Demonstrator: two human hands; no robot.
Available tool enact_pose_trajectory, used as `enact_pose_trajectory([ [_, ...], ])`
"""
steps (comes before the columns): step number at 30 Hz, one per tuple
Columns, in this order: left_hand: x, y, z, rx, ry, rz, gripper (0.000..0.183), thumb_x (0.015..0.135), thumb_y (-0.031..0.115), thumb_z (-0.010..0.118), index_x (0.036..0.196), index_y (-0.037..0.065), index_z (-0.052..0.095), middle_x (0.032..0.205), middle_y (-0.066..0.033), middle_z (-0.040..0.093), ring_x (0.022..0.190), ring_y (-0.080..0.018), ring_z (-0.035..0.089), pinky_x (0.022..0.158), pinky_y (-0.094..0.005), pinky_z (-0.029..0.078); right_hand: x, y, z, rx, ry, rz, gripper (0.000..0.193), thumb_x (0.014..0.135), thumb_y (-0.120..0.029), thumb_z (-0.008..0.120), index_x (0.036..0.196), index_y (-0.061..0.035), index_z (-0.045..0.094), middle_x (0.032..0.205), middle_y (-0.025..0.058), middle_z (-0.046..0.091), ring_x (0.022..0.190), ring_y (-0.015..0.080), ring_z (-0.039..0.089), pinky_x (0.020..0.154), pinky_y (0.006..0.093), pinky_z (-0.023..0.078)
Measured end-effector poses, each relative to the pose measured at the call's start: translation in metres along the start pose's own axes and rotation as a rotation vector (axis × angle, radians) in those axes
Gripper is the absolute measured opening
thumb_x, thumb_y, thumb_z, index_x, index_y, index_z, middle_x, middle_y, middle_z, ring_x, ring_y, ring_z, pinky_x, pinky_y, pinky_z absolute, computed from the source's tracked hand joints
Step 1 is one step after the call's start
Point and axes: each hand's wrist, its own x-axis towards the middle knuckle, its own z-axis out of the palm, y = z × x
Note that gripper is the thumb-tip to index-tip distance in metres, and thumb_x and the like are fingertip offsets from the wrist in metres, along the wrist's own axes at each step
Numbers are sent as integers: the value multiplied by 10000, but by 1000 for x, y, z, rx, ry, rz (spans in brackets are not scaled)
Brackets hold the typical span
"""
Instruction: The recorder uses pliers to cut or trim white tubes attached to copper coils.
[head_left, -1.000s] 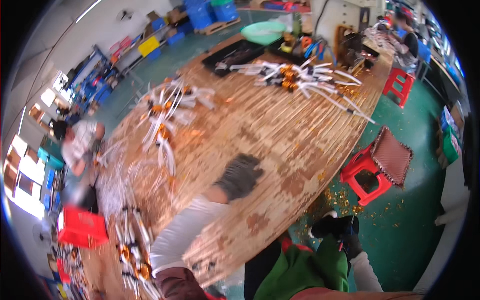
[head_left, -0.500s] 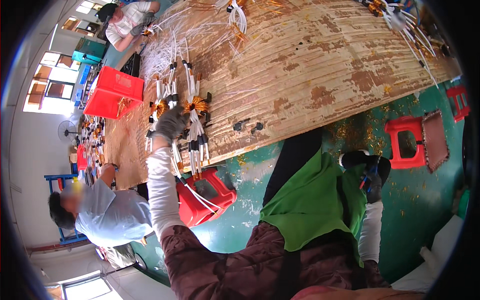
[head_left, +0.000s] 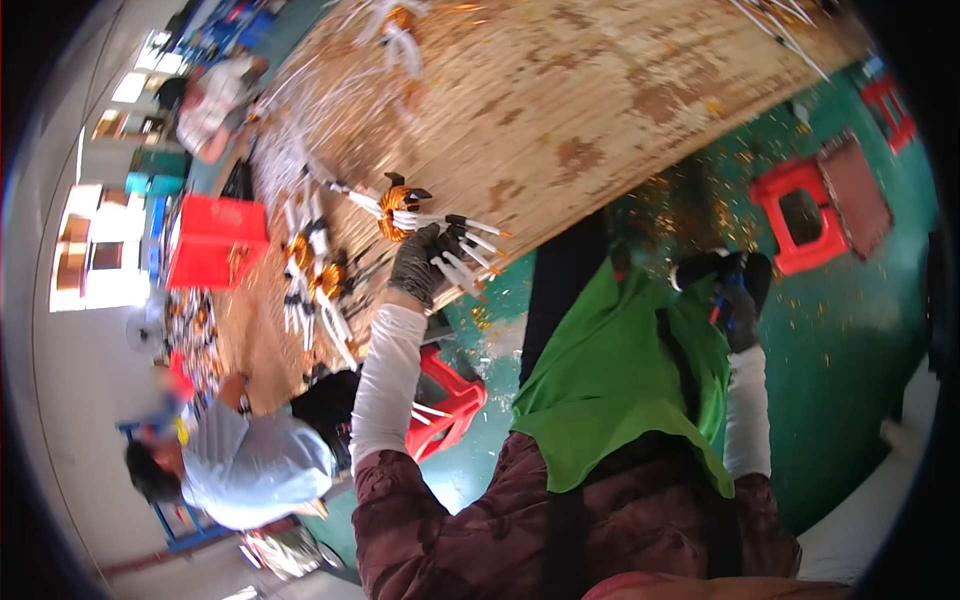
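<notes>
My left hand [head_left: 418, 266], in a dark glove, is closed on the white-sleeved leads of a copper-wound coil [head_left: 396, 212]. The coil has black pieces at its side, and its leads fan out toward the table's near edge. Left of that hand, more copper coils [head_left: 327, 280] with white and black sleeved leads lie on the wooden table [head_left: 520, 110]. Down by the green apron [head_left: 610, 380], my right hand [head_left: 738, 308], also dark-gloved, is wrapped round a hand tool [head_left: 716, 309] with red and blue parts. The tool's working end cannot be made out.
A red bin [head_left: 218, 240] stands at the table's left. One red stool [head_left: 450, 405] is below the near edge, another [head_left: 800, 225] to the right. Two co-workers, one in a light blue shirt [head_left: 255, 460], are at the left. Loose white strands [head_left: 285, 130] cover the far left.
My left hand has lifted one coil from beside the others and carried it rightward, its leads turning toward the right. The view has swung. My right hand still grips the tool.
</notes>
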Motion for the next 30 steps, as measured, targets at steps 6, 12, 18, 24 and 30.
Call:
enact_pose_trajectory([
  [6, 10, -71, 143, -306, -574, -432, 236, 864, 163, 542, 980, -41, 525, 819, -148, 616, 750, -289, 597, 729, -409, 515, -16, -19, 31, 139, -54, -51, 372, 757, -140, 649, 1097, -24, 554, 844, 30, 581, 734, 138, 582, 681, 267, 491],
  [12, 2, -114, 224, -214, -732, -360, 270, 885, 180, 534, 1070, -16, 532, 1031, -166, 608, 982, -301, 590, 941, -518, 429, -40, -43, 47, -104, 23, -169, 494, 739, -116, 643, 1209, -46, 508, 890, 28, 570, 794, 144, 563, 738, 271, 471],
  [18, -36, -84, 214, 652, -812, -92, 208, 878, 124, 532, 1049, 9, 560, 1020, -138, 617, 966, -326, 594, 800, -487, 490, -46, -62, 68, -657, 68, -574, 595, 707, -108, 624, 1273, -47, 450, 986, 108, 557, 877, 263, 554, 779, 340, 466],
  [24, -41, -110, 270, 1101, -1004, 1532, 279, 828, 77, 531, 1099, 20, 561, 976, -206, 605, 846, -352, 596, 749, -426, 479, -23, -88, 86, -848, 83, -703, 661, 656, -132, 630, 1284, -65, 434, 1048, 182, 516, 940, 367, 516, 823, 408, 454],
  [30, -33, -126, 289, 1459, -988, 1417, 225, 834, 65, 547, 1044, 17, 612, 903, -205, 633, 829, -345, 623, 752, -389, 492, -7, -112, 95, -992, 80, -672, 646, 642, -188, 644, 1247, -62, 456, 1062, 204, 517, 993, 385, 513, 857, 443, 453],
])
